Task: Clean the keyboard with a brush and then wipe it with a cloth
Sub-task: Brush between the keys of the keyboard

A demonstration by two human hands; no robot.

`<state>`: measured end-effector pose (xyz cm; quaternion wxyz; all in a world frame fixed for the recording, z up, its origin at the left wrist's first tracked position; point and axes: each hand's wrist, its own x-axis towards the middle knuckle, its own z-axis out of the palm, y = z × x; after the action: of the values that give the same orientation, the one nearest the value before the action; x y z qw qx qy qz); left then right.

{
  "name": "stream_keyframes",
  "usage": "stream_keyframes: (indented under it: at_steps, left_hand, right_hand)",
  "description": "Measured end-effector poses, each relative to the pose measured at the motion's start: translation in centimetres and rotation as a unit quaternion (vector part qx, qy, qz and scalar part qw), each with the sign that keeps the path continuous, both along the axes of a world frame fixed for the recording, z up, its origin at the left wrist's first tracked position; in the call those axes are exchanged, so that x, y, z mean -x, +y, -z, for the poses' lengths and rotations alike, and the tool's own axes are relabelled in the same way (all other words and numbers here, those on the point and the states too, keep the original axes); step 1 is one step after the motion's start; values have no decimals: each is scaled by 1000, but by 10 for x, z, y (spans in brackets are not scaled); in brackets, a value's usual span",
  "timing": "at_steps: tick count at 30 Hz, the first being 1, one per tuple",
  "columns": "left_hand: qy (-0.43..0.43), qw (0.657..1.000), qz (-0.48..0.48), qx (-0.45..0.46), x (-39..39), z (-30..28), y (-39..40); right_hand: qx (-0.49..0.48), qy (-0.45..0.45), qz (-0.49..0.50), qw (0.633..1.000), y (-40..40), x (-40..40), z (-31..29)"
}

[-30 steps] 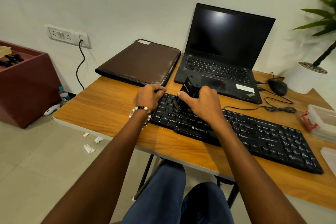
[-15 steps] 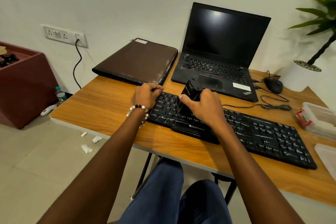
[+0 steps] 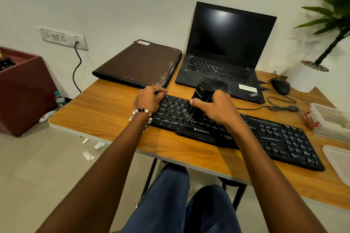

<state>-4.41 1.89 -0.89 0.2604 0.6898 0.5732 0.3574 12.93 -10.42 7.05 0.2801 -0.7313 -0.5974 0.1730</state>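
At the table's [image 3: 113, 119] right edge sits a clear plastic box [image 3: 329, 121] with a red latch; what it holds is too blurred to tell. Just in front of it lies a flat clear lid [image 3: 339, 162]. A white pot [image 3: 305, 77] at the back right holds pebbles and a green plant [image 3: 335, 24].

The black keyboard [image 3: 284, 138] lies across the table's front, its long axis running from near left to far right edge, slanting toward the camera on the right. The left hand [image 3: 149, 98] grips its far left corner, fingers curled over the edge. The right hand [image 3: 217, 109] is wrapped around a black brush [image 3: 200, 98], thumb on its near side. The brush stands tilted, top leaning away toward the laptop [image 3: 227, 53], its grey bristles down on the keys in the keyboard's left part.

A closed brown case [image 3: 140, 62] lies left of the laptop, a mouse [image 3: 280, 86] to its right.
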Motion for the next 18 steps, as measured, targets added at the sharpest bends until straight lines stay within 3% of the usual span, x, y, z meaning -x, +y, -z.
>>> stream_keyframes:
  at_steps: [7,14,18]
  left_hand:
    - [13,1000,6,-7,1,0,0]
    - [9,1000,7,-5,0,1,-1]
    - [6,1000,2,-7,0,0,-1]
  right_hand:
    - [-76,1,69,995,2,1,7]
    - [13,24,14,1000,-3,-8,-4]
    - [-56,19,73,996,-1,-5,0]
